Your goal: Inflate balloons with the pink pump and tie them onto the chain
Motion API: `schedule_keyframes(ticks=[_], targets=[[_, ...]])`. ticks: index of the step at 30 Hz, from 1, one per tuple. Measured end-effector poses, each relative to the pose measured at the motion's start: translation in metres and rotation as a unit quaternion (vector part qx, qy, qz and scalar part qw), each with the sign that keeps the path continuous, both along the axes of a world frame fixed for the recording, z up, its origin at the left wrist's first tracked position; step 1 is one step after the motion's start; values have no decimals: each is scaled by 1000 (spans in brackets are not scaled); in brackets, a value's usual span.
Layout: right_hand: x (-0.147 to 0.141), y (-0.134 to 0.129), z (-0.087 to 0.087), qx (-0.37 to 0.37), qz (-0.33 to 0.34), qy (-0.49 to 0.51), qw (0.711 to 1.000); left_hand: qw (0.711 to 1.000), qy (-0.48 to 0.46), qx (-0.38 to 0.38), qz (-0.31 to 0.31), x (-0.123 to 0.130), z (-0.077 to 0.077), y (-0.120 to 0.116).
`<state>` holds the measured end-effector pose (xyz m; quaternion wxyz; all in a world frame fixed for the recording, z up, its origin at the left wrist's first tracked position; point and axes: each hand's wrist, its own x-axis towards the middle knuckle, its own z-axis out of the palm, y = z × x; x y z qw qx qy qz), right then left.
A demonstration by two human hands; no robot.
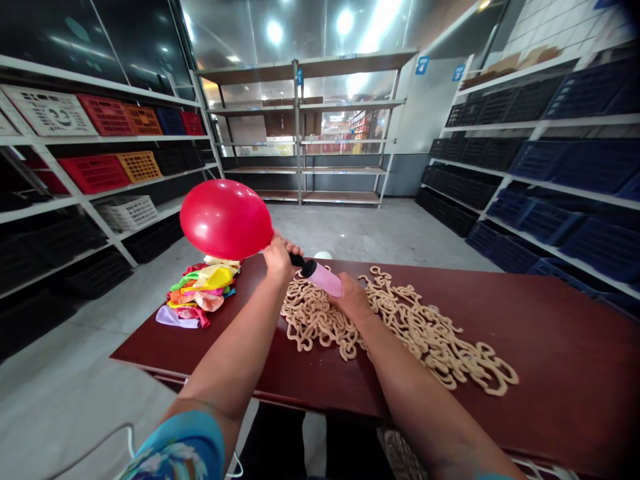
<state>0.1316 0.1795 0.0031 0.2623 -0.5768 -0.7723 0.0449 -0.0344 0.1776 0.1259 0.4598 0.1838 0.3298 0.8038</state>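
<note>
An inflated red balloon [226, 219] is at the left, above the table. My left hand [280, 257] is closed round its neck, where it meets the black nozzle end of a hand pump; the exact grip of the fingers is partly hidden. The pump [324, 278] has a pink barrel and slants down to the right. Wrapped round the lower end of that barrel is my right hand [353, 298]. Beneath the hands lies a heap of tan, curled, ring-like pieces [320, 320], spreading to the right. Limp balloons [200, 293] in several colours are piled under the red one.
The dark red table [545, 333] extends to the right. Shelves with coloured crates [103, 172] line the left side; dark blue crates [575, 163] fill the right-hand shelves. A metal rack [299, 133] stands at the back. A pale cable [131, 437] lies on the floor at lower left.
</note>
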Motion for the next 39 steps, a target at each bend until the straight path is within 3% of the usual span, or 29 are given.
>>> schedule_keyframes(ticks=[3,6,9,14,17,21,26,30,35,39], targets=[[1,-2,2,13,-3,2,1000,1000,-13,2,-10,6,-6,-2],[3,-3,4,32,6,7,999,1000,-19,9,-7,-4,-2,-6],[5,-4,6,32,17,10,999,1000,-9,25,9,-28,15,-12],[3,-3,8,26,14,20,999,996,30,62,48,-75,58,-26],[0,-2,6,20,12,14,1000,995,38,66,66,-86,68,-29],[-2,-1,3,5,6,5,1000,997,19,48,64,-71,51,-19],[0,-4,5,3,1,4,1000,999,-3,2,33,-26,15,-5],[0,-7,7,11,3,5,1000,1000,-15,-8,-2,1,-2,-5],[-1,-8,10,31,4,0,1000,1000,-22,-1,-6,-5,-2,-9],[1,-7,10,38,20,20,999,1000,-14,23,10,-35,18,-17]])
